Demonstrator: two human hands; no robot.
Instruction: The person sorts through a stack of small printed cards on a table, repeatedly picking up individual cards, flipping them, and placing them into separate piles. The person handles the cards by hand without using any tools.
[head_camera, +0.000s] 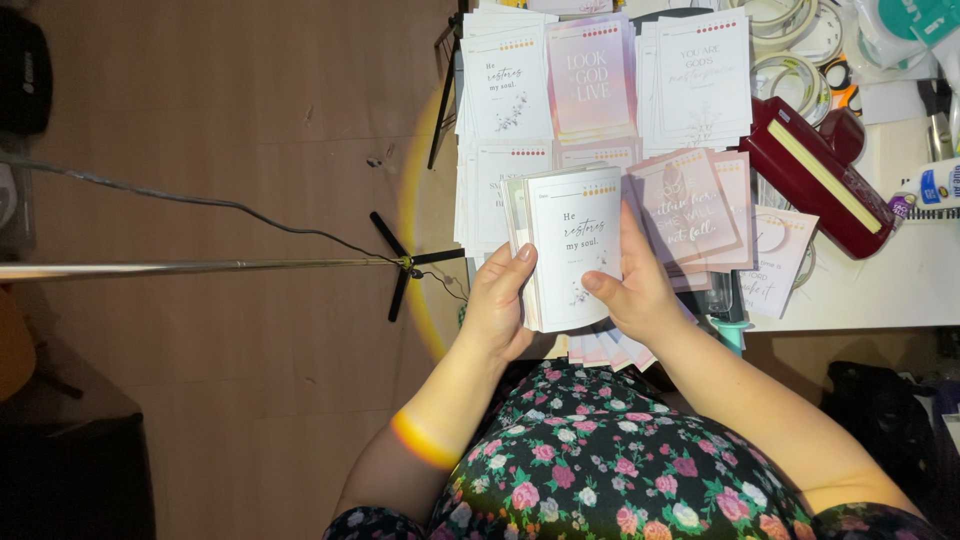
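Wood floor fills the left of the view, with a metal stand pole lying across it and a cable trailing off.

White table on the right, cluttered. Far side: several stacks of printed cards, white and pink, laid out in rows. Right of those, a dark red box-shaped tool lying at an angle, tape rolls at the far right beyond it. More pink cards fanned just right of my hands.

My floral dress takes up the near edge.

The deck of white cards is up off the table, between both hands, over its near edge. Top card is white with script text and a small flower sprig.

Left hand: fingers wrapped around the deck's left edge, thumb on the face side. Holding.

Right hand: fingers closed on the right edge, thumb lying across the lower front of the top card. Holding too.

Handling, my read: light stack, each card thin and semi-stiff, the faces probably slick, so the deck will shear and fan if squeezed unevenly. Corners dent easily. Best grip is on the long edges, pressure square across the stack, thumb on the face to slide off one card at a time. A few pink cards poke out below the deck, nearer me.
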